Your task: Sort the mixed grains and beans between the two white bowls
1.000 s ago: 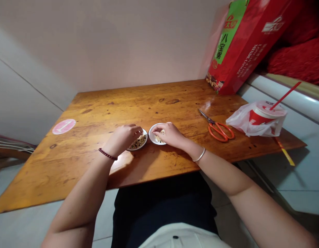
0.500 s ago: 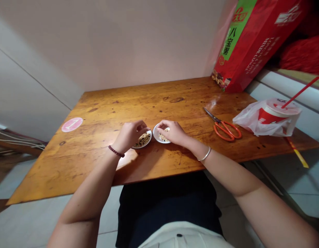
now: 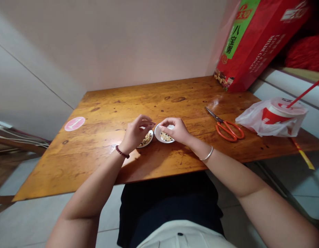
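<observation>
Two small white bowls stand side by side near the front of the wooden table, both with pale and dark beans in them. Over the left bowl (image 3: 152, 138) my left hand (image 3: 137, 132) is raised, thumb and fingers curled close together; anything between the tips is too small to make out. It covers part of that bowl. My right hand (image 3: 177, 131) bends over the right bowl (image 3: 157, 132), its thumb and forefinger in a pinch. What that pinch holds, if anything, cannot be seen. Beans (image 3: 165, 137) show below its fingers.
Orange-handled scissors (image 3: 229, 130) lie to the right on the table (image 3: 102, 120). Farther right is a red and white cup (image 3: 274, 117) with a straw, in a plastic bag. A red carton (image 3: 252, 44) stands at the back right. A round pink label (image 3: 75, 123) is at left.
My left hand has lifted and moved right, toward the right bowl, showing more of its own bowl. My right hand remains above its bowl. The view has shifted slightly.
</observation>
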Demonstrator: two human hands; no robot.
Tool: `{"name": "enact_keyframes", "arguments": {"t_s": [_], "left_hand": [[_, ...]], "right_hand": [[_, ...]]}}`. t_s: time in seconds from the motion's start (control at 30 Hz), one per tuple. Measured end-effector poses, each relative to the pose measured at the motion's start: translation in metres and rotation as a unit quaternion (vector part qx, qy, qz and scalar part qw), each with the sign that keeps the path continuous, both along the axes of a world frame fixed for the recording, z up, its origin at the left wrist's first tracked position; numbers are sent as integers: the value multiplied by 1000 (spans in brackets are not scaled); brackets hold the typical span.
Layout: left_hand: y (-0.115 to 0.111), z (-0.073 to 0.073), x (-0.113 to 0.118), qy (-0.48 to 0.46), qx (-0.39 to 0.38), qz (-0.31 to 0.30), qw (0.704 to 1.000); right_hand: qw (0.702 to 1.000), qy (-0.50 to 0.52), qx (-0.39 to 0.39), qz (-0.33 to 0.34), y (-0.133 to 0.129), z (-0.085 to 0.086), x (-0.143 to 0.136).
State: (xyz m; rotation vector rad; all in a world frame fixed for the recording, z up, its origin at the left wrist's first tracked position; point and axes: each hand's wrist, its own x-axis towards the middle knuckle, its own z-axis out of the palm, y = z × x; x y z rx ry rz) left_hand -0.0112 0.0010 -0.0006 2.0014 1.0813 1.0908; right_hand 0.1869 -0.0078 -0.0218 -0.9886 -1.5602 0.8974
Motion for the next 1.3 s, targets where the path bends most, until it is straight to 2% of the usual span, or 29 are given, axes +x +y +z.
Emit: {"name": "enact_keyframes", "arguments": {"t_s": [0.4,0.8,1.3], "left_hand": [[-4,5,2,15,16,-9,1000],[-3,4,-1,77,79,11,994],[-2,4,-3,99,100,14,990]], "right_hand": [[1000,-22,-1,-15,0,2,0],[999,-46,-3,-27,-2,1,1],[998,-54,1,-30,0,-2,2]]}}
